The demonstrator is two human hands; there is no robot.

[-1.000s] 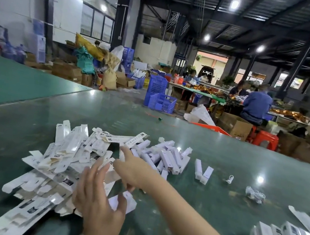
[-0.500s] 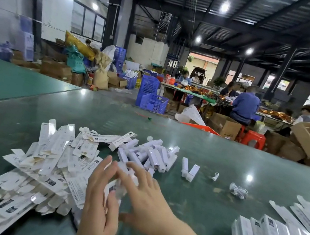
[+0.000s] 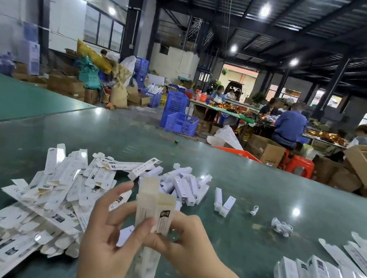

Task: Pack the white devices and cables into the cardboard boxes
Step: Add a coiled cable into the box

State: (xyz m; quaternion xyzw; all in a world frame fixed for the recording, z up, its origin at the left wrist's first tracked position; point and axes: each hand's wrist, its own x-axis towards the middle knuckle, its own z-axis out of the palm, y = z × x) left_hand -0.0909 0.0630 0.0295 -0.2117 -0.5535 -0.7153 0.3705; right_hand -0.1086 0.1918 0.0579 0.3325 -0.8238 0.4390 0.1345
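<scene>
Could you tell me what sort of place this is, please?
Most likely a warehouse packing floor: a heap of flat white boxes on a long green table, stacked blue crates, and workers at another table behind.

One box point(image 3: 155, 209) held upright in two hands. Two white devices point(image 3: 224, 202) apart at 1 o'clock; a heap beside them, too many to count. Two cables point(image 3: 281, 226) at 2 o'clock. Flat cartons point(image 3: 49, 192) at 9 o'clock: uncountable.

Green table point(image 3: 256, 174) bears flat cartons point(image 3: 48, 194), white devices point(image 3: 184, 187), cables point(image 3: 281, 226).
</scene>
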